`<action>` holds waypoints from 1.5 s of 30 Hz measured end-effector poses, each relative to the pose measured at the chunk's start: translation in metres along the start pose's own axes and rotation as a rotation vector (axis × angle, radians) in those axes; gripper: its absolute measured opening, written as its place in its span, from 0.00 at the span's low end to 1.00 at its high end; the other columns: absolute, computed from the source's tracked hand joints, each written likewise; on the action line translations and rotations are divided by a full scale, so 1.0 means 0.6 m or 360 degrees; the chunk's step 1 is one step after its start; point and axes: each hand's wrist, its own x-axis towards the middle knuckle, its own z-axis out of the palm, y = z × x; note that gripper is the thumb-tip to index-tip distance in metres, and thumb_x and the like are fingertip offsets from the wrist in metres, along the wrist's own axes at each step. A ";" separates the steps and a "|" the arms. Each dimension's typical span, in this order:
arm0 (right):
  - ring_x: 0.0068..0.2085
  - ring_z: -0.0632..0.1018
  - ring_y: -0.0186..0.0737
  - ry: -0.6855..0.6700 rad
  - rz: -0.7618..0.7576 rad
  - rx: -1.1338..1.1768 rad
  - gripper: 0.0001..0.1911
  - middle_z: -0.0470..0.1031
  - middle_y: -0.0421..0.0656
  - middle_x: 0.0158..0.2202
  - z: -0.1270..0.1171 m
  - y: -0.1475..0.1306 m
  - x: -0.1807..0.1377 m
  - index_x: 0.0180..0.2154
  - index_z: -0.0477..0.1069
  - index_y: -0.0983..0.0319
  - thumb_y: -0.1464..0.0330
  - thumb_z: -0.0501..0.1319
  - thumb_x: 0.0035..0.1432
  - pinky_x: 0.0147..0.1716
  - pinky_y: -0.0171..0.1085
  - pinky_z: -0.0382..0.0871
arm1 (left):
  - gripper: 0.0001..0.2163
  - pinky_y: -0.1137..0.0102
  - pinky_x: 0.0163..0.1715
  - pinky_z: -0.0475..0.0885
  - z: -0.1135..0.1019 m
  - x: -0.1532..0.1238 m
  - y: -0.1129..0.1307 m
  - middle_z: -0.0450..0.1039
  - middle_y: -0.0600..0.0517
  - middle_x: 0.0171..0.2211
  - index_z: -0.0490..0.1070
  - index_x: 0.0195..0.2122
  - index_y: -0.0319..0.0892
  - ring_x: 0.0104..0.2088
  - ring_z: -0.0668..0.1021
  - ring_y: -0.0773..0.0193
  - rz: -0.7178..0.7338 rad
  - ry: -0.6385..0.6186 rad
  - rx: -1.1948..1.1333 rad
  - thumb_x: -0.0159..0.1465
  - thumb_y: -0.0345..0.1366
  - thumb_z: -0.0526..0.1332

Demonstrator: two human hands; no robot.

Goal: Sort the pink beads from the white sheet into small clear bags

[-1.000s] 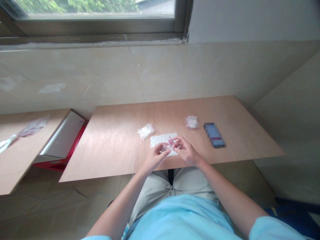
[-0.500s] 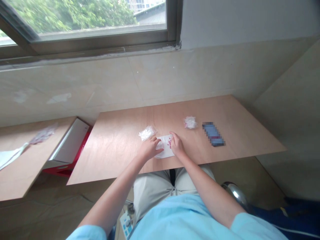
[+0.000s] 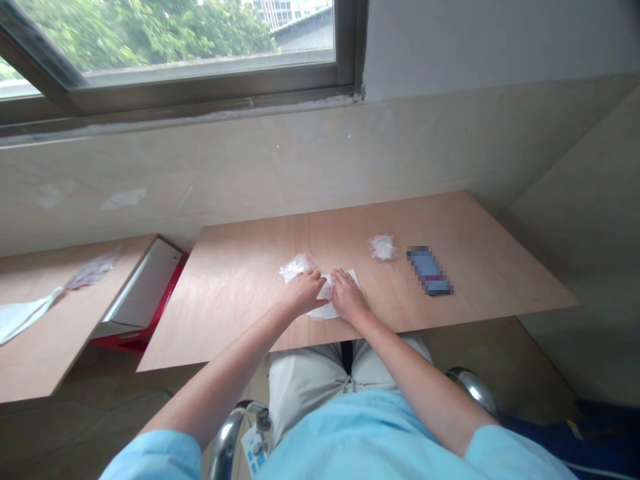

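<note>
My left hand (image 3: pixel 303 292) and my right hand (image 3: pixel 349 298) meet at the middle of the plywood table (image 3: pixel 235 287), fingers curled over a white paper sheet (image 3: pixel 325 308). The paper is bunched or folded up between them. Its pink beads are hidden by the paper and my hands. A small plastic bag of white material (image 3: pixel 295 268) lies just past my left fingers. Farther right lies a second small bag (image 3: pixel 383 247), with a pixelated phone (image 3: pixel 429 270) beside it.
To the left, a lower wooden board (image 3: pixel 75 320) holds a clear bag and a pale cloth. A white box with red edging (image 3: pixel 145 283) stands beside it. A window (image 3: pixel 150 40) and tiled wall rise behind. Metal chair arms (image 3: pixel 227 440) show near my lap.
My hands have moved together over the paper, which now looks folded or bunched. The pink beads seen on it earlier are no longer visible. The view has shifted only slightly.
</note>
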 end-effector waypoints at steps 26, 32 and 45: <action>0.67 0.65 0.47 0.0104 0.0032 0.0016 0.23 0.69 0.53 0.62 -0.003 -0.005 0.006 0.61 0.69 0.66 0.69 0.52 0.68 0.68 0.49 0.56 | 0.31 0.62 0.40 0.75 -0.008 0.038 -0.143 0.77 0.43 0.42 0.71 0.53 0.37 0.39 0.79 0.56 -0.0858 0.0747 -0.1876 0.67 0.59 0.46; 0.67 0.65 0.45 0.0111 0.0056 0.0056 0.26 0.69 0.52 0.62 -0.003 -0.001 0.004 0.61 0.68 0.66 0.75 0.51 0.63 0.69 0.49 0.54 | 0.22 0.62 0.43 0.71 -0.036 0.016 -0.072 0.75 0.43 0.46 0.73 0.54 0.42 0.43 0.78 0.54 -0.0207 0.0219 -0.0507 0.65 0.51 0.60; 0.69 0.60 0.45 -0.0022 0.0020 -0.0072 0.34 0.65 0.53 0.66 0.000 0.004 0.003 0.63 0.64 0.69 0.80 0.52 0.54 0.71 0.49 0.49 | 0.15 0.58 0.45 0.63 -0.012 0.032 0.018 0.74 0.38 0.45 0.76 0.43 0.38 0.49 0.72 0.46 0.0320 -0.0158 0.0660 0.57 0.39 0.70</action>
